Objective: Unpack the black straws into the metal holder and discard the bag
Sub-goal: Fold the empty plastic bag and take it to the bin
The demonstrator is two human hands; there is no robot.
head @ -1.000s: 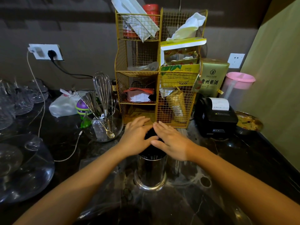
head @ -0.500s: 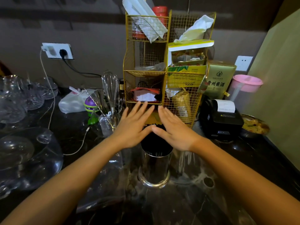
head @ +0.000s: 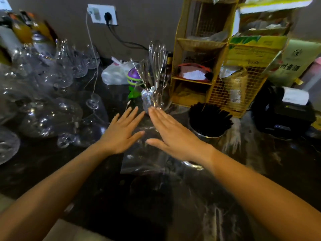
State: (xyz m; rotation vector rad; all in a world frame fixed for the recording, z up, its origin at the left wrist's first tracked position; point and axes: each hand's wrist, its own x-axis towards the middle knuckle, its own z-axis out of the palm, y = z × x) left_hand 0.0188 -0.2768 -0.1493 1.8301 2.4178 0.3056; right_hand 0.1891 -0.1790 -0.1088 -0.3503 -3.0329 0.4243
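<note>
My left hand and right hand hover flat, fingers spread, holding nothing, above the clear bag lying on the dark counter. The black straws stand in the metal holder at two o'clock from my right hand, before the yellow wire rack.

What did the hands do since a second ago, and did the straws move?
Both hands came off the top of the black straws and moved left. Now the left hand and right hand are open and flat above the clear plastic bag lying on the counter, holding nothing. The camera also swung left. The straws stayed standing in the metal holder, and the bag stayed on the counter.
</note>
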